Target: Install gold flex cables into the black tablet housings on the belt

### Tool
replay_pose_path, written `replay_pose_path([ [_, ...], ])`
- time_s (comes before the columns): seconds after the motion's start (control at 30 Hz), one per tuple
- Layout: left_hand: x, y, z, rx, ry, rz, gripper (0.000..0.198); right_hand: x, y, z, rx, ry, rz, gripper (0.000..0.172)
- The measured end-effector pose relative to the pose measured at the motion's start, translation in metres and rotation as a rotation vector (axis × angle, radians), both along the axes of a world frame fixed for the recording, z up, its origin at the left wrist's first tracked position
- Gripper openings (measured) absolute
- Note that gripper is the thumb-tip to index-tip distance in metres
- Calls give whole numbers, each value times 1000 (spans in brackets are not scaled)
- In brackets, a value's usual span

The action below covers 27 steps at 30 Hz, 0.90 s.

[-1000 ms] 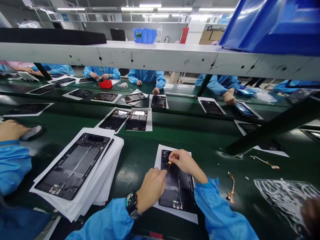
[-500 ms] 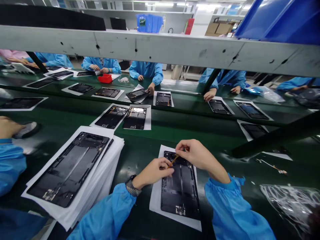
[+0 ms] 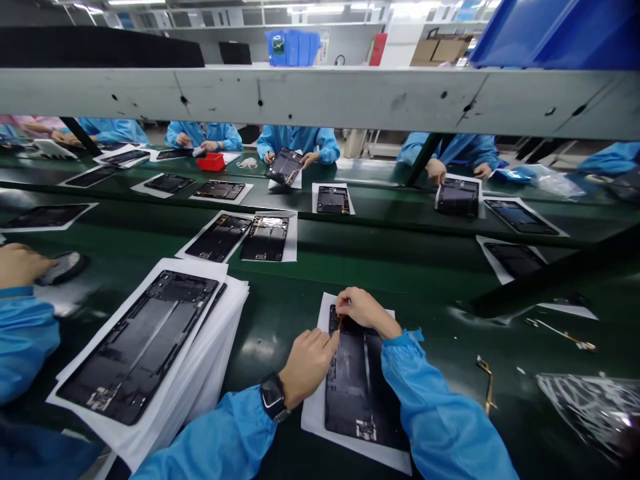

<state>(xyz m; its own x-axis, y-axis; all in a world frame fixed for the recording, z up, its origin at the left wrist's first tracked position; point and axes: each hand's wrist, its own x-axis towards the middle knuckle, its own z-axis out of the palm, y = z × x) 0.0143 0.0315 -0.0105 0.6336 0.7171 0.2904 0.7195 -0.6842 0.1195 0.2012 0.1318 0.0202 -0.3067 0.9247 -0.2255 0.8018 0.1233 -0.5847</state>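
Observation:
A black tablet back housing (image 3: 350,400) lies on a white paper sheet (image 3: 315,413) in front of me. Over its upper left corner, a thin orange flex cable (image 3: 341,324) is stretched between my hands. My right hand (image 3: 364,309) is closed in a pinch at the cable's upper end. My left hand (image 3: 309,363), with a watch (image 3: 273,395) on the wrist, has its fingers closed at the lower end, and the fingertips are partly hidden. Both hands are close to the housing's left edge.
To my left, a stack of paper sheets (image 3: 225,333) bears another tablet housing (image 3: 143,343). A loose flex cable (image 3: 487,387) and a plastic bag of white strips (image 3: 590,407) lie on the right. A dark post (image 3: 560,277) slants across the right. Co-workers in blue sleeves handle housings opposite.
My right hand has moved left and slightly down; my left hand has turned knuckles up and come slightly lower. A loose flex cable now shows beside my right sleeve. Two co-workers opposite have lifted housings.

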Motion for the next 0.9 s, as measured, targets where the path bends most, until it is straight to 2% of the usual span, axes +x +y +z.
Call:
replay_pose_path([
  [0.23, 10, 7, -2, -29, -47, -24, 23, -3, 22, -8, -94, -79, 34, 6],
  [0.5, 9, 10, -9, -56, -179, -87, 19, -7, 45, -3, -187, -283, 61, 21],
  [0.67, 6, 12, -13, -75, -209, -100, 15, -5, 22, 1, -52, -377, 85, 32],
  [0.9, 4, 13, -18, -103, -192, -132, 14, 2, -11, -4, 115, -444, 101, 27],
])
